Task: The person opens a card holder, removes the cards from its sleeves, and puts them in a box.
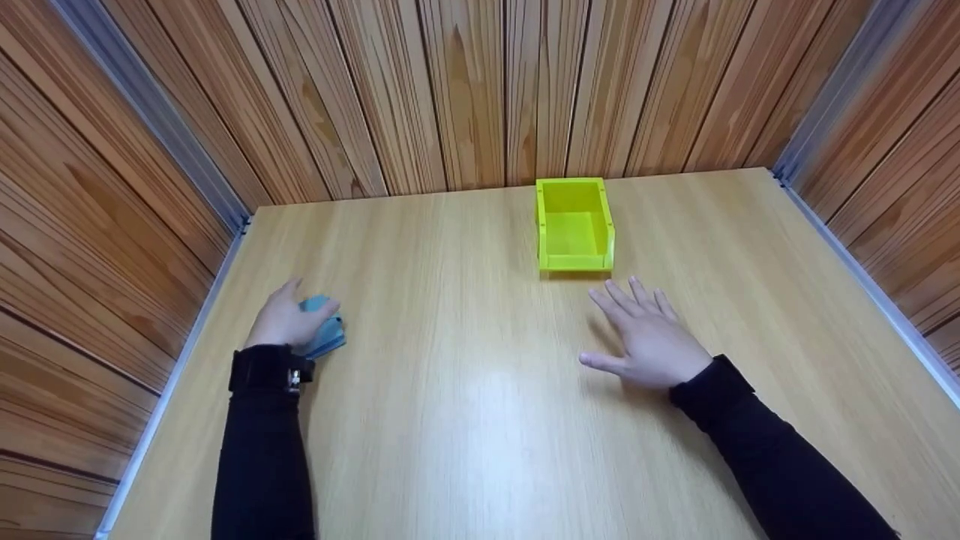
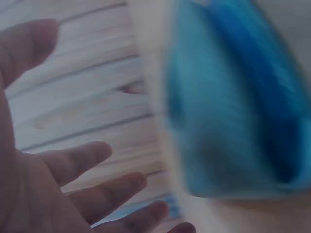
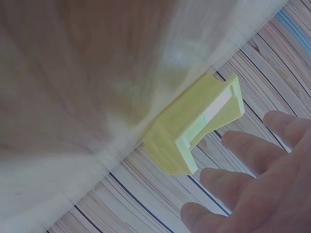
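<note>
On the left side of the table lies what looks like a folded cloth [image 1: 327,335], light blue with a darker blue layer; its kind is not certain. My left hand [image 1: 284,318] is beside it and partly hides it in the head view. In the left wrist view the thumb and fingers of that hand are spread apart from the blurred blue cloth [image 2: 214,111], with nothing in them. Toward the right, my right hand [image 1: 651,346] has its fingers spread, palm down, holding nothing. Just beyond its fingertips stands a yellow-green plastic bin [image 1: 575,262], its low front toward me.
The wooden table [image 1: 450,315] is bounded at the back by a wood-plank wall [image 1: 480,97]. More plank walls with metal edge rails stand at the left [image 1: 90,225] and right [image 1: 900,172].
</note>
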